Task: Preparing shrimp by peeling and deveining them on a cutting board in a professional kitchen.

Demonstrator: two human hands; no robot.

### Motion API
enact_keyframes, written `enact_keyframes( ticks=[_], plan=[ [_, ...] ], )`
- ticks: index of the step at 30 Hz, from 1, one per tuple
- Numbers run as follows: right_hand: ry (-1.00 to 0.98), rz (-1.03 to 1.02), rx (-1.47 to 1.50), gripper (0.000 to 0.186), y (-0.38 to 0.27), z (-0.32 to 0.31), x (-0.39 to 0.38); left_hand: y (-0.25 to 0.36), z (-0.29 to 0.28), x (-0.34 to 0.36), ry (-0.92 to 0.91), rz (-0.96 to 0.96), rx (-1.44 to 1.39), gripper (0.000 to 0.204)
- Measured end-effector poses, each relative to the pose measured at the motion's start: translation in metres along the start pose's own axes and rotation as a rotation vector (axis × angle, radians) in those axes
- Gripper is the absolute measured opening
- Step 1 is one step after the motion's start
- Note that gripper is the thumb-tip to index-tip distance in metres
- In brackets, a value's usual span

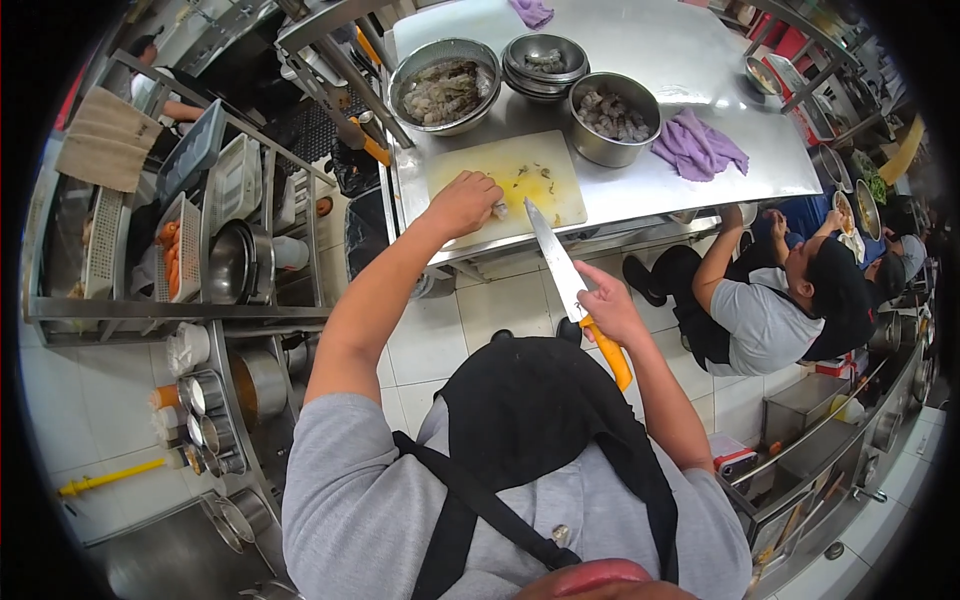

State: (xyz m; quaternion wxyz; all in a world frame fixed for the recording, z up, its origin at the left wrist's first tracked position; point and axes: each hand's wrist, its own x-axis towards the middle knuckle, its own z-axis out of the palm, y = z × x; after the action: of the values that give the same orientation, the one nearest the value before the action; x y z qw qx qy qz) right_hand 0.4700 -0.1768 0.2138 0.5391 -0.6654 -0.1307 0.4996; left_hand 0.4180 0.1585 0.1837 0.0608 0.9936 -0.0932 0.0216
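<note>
**Knife tip just right of the pinched piece**

Head view: the left grip (467, 204) has its fingers curled together, apparently pinching a small greyish piece (499, 211) at the cutting board (460, 163). The right grip (612, 306) is wrapped around the knife (556, 257) where blade meets handle. The knife's long axis slants from lower right to upper left, its tip near the piece. The left hand is nearer the piece; the right is outside the table (705, 85).

- Two crumpled purple cloths (699, 145) lay on the shiny steel surface (640, 30).
- A tan cloth (108, 140) lay over the metal rack (150, 312) at left.
- Orange carrots (170, 262) sat in a white perforated plastic basket (188, 255).
- A person in a grey shirt and black cap (765, 320) was at right.
</note>
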Motion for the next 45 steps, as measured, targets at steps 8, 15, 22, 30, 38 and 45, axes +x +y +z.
enact_keyframes(
  ticks=[8, 15, 22, 30, 38, 45],
  plan=[
    [0.028, -0.017, -0.072, 0.059, -0.008, 0.001, 0.004, 0.011, -0.018, -0.012, 0.417, 0.04, 0.016, 0.029],
    [-0.001, -0.03, -0.103, 0.058, -0.014, 0.005, 0.01, 0.013, -0.029, -0.014, 0.523, -0.015, 0.049, 0.04],
    [0.029, -0.043, -0.152, 0.059, -0.003, 0.001, 0.02, 0.016, -0.003, -0.005, 0.379, -0.34, 0.017, 0.036],
    [0.061, -0.06, -0.264, 0.056, -0.012, 0.008, 0.021, 0.023, 0.026, 0.0, 0.211, -0.548, -0.364, 0.022],
    [0.054, -0.076, -0.351, 0.056, -0.033, 0.017, 0.023, 0.042, 0.025, 0.024, 0.329, -0.893, -0.605, 0.018],
    [0.079, -0.202, -0.567, 0.056, -0.028, 0.012, 0.032, 0.044, 0.03, 0.023, 0.349, -0.884, -0.575, 0.017]
  ],
)
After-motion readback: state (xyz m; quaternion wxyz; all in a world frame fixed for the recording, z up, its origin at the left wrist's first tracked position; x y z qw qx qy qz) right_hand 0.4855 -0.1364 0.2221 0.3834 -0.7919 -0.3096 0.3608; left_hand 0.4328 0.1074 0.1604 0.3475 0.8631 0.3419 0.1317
